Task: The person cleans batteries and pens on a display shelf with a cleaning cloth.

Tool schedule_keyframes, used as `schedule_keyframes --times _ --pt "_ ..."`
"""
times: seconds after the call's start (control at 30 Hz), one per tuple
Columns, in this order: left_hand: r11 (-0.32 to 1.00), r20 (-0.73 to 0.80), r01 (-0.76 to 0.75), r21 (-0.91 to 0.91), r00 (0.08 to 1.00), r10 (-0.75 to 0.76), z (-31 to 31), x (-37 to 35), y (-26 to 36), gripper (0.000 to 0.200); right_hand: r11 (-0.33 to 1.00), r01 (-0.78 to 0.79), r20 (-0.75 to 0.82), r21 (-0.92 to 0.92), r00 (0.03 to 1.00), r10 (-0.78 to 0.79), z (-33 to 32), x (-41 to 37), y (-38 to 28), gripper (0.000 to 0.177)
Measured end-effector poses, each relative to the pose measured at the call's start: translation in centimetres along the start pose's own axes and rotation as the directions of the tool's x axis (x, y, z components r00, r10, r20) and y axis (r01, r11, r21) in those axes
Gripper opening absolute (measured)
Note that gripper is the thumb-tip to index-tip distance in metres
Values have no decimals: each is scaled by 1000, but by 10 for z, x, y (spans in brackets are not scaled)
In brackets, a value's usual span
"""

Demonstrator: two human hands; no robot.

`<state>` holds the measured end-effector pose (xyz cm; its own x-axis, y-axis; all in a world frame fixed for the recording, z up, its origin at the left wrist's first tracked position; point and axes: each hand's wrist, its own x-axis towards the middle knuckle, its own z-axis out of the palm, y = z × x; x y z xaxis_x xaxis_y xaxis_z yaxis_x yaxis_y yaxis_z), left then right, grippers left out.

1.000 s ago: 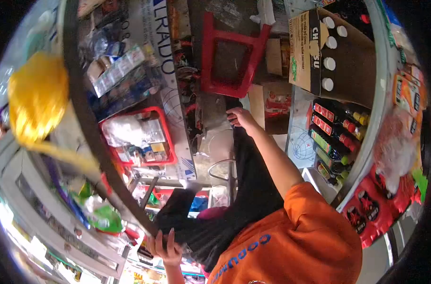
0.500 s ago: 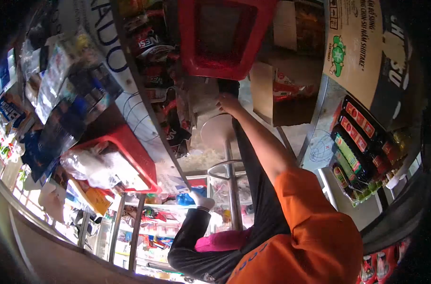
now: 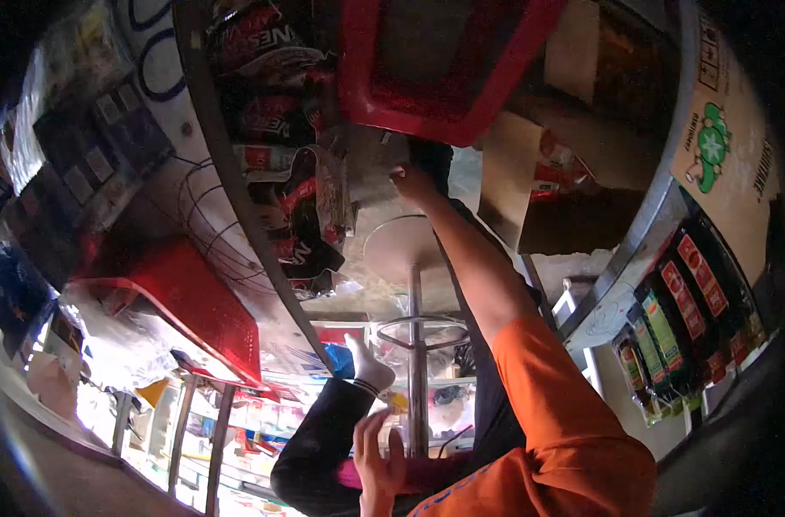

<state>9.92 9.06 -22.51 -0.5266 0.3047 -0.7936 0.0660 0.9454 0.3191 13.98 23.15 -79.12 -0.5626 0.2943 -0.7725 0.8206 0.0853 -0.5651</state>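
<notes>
My right hand (image 3: pixel 414 186) is stretched out in the upper middle, beside the dark trouser leg and below a red plastic crate (image 3: pixel 409 121). Its fingers are curled together; whatever they may hold is too small and dark to make out. My left hand (image 3: pixel 377 457) is raised low in the view, in front of the black trousers (image 3: pixel 319 435), its fingers apart and nothing in it. A round stool seat (image 3: pixel 399 246) on a metal post lies below my right hand.
Dark packets (image 3: pixel 272 121) line the left of the upper area. An open cardboard box (image 3: pixel 506 177) with red packets stands to the right. Bottles (image 3: pixel 668 323) are at the far right. A red tray (image 3: pixel 207 302), metal legs and bright shelves of goods lie left.
My left hand has come into view at the bottom with its fingers apart. The camera view has shifted, while my right hand stays near the red crate.
</notes>
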Motion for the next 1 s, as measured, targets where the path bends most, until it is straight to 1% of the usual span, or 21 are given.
schedule_keyframes --times 0.03,0.07,0.1,0.17,0.2,0.23,0.3,0.37,0.4,0.43,0.47,0.5,0.53,0.63,0.7,0.73,0.83,0.87,0.93,0.97,1.0 --pt "999 31 8 -39 1000 -7 15 23 -2 36 995 -55 -28 82 998 58 10 12 7 38" --pt "997 51 3 -82 999 1 29 44 -9 35 980 -112 -45 165 992 121 23 20 18 38" --pt "992 67 0 -125 998 8 43 64 -15 34 983 -106 -26 149 993 111 34 29 32 38" --pt "991 62 -93 -99 993 99 64 110 -16 37 990 -101 -90 100 990 110 56 47 48 38" --pt "990 66 -74 -124 994 82 75 129 -25 37 991 -94 -77 100 992 102 53 44 36 38" --pt "986 71 -61 -155 995 73 88 150 -33 37 975 -134 -47 179 988 145 33 36 17 39" --pt "970 52 -23 -242 998 36 107 195 -37 37 965 -154 -11 210 987 160 16 44 18 40" --pt "879 56 29 -476 998 -3 127 247 -41 39 996 -80 -17 -35 997 79 37 55 34 47" --pt "807 20 48 -588 999 -44 146 273 -50 40 996 -74 -2 -49 997 74 38 52 35 47" --pt "721 -8 56 -691 996 -85 163 298 -54 41 997 -76 56 3 996 75 31 47 31 50" --pt "773 21 66 -631 997 -68 169 320 -49 41 995 -82 111 61 991 75 25 47 27 52" --pt "822 57 73 -565 997 -50 176 340 -44 41 995 -86 115 56 990 80 16 48 26 52" --pt "822 61 76 -564 997 -50 188 361 -48 41 996 -73 122 49 990 66 7 50 22 50" --pt "825 11 5 -565 1000 1 233 418 -82 41 998 -39 132 48 991 32 -9 53 14 45" --pt "844 -131 -217 -490 976 174 255 442 -102 43 998 -44 137 50 990 37 -2 61 31 43" --pt "917 -34 -103 -386 995 97 246 443 -100 44 1000 -6 151 -20 988 9 0 72 40 42" --pt "917 -3 -40 -398 999 42 252 458 -118 44 987 -146 191 68 973 131 7 83 50 37" --pt "919 -2 -43 -392 999 45 255 460 -125 44 991 19 133 -130 991 -2 15 90 56 36" --pt "807 146 238 -540 971 -189 243 457 -120 45 936 158 83 -314 987 -139 45 108 81 36" --pt "819 148 232 -526 972 -181 248 459 -134 45 921 170 53 -350 985 -162 50 119 85 36" --pt "826 9 110 -554 992 -126 264 463 -163 46 918 173 31 -357 984 -174 54 126 86 37"
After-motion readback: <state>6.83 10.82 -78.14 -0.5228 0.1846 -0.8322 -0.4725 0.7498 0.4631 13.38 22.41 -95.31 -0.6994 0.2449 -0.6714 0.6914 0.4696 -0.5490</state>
